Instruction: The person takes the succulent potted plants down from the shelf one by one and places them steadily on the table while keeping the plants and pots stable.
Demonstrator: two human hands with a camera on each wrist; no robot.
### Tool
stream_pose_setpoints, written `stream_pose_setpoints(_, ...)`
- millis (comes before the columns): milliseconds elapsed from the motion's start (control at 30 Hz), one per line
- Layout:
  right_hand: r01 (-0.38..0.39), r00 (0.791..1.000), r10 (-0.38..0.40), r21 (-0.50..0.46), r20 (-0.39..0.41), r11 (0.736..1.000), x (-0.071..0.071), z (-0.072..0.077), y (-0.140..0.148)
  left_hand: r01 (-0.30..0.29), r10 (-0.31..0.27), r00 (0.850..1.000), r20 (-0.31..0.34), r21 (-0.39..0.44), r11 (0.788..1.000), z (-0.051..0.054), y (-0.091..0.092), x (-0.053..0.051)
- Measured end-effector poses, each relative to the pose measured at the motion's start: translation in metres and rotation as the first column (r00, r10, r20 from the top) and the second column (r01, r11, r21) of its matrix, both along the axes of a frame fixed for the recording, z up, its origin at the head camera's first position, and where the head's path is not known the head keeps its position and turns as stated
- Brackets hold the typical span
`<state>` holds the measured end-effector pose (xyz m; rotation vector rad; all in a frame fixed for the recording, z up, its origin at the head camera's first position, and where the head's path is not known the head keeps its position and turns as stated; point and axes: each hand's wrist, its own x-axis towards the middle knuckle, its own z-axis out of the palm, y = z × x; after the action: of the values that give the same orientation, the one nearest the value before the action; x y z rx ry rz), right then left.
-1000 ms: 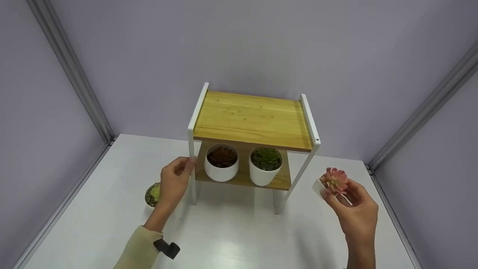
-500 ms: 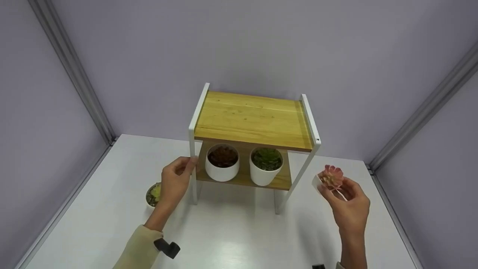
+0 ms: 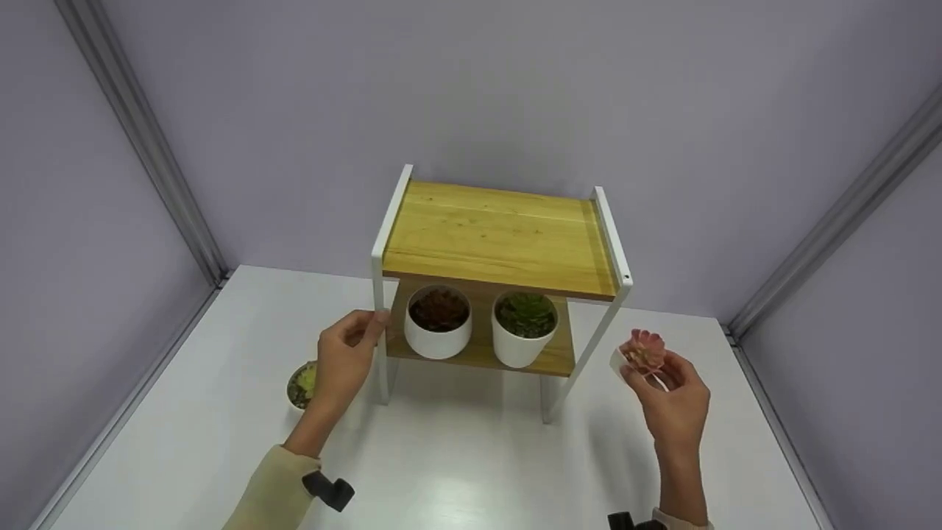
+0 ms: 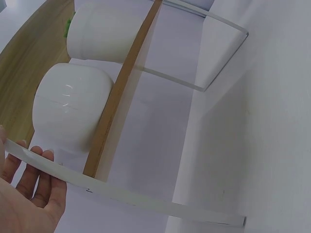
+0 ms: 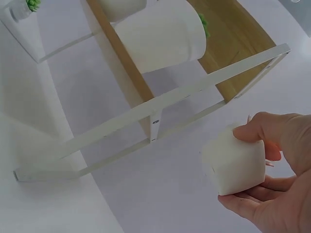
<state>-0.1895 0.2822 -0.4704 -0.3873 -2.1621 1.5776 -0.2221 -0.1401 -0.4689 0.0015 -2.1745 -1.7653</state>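
A two-tier shelf rack (image 3: 500, 235) with wooden boards and a white frame stands on the white table. My left hand (image 3: 344, 364) grips its left front post (image 4: 146, 201) between thumb and fingers. To the right of the rack, raised over the table, my right hand (image 3: 675, 405) holds a potted pink succulent (image 3: 645, 351) by its small white pot (image 5: 237, 162); the pot is tilted. On the lower board sit a dark reddish succulent in a round white pot (image 3: 438, 342) and a green succulent in a taller white pot (image 3: 519, 351).
A potted yellow-green succulent (image 3: 302, 384) stands on the table (image 3: 184, 412) left of the rack, partly hidden behind the left forearm. Pale grey wall panels (image 3: 500, 88) enclose the back and both sides.
My right hand has moved left, towards the rack, carrying the pink succulent. My left hand keeps its hold on the post, and the rack and other pots stay in place.
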Motion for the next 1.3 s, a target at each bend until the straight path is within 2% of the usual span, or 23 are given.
stream_pose_setpoints(233, -0.003, 0.999, 0.005, -0.034, 0.046, 0.999, -0.013, -0.015, 0.002, -0.004, 0.004, 1.0, 0.008, 0.004, 1.0, 0.001, 0.001, 0.001)
stream_pose_setpoints(600, 0.006, 1.0, -0.005, -0.036, 0.025, 0.999, -0.03, -0.039, 0.002, -0.008, 0.008, 1.0, 0.012, -0.001, 1.0, 0.0, 0.001, 0.001)
stream_pose_setpoints(833, 0.012, 1.0, -0.011, -0.036, 0.026, 0.999, -0.041, -0.055, 0.004, 0.003, -0.003, 1.0, -0.011, -0.003, 1.0, 0.001, 0.0, 0.001)
stream_pose_setpoints(1000, 0.035, 0.997, -0.035, -0.002, 0.069, 0.999, -0.05, -0.065, 0.003, -0.006, 0.006, 1.0, -0.005, 0.0, 1.0, 0.001, 0.0, 0.001)
stream_pose_setpoints(1300, 0.108, 0.993, -0.11, 0.051, 0.041, 0.993, -0.068, -0.081, -0.003, -0.018, 0.018, 1.0, 0.012, -0.023, 1.0, 0.003, 0.001, 0.002)
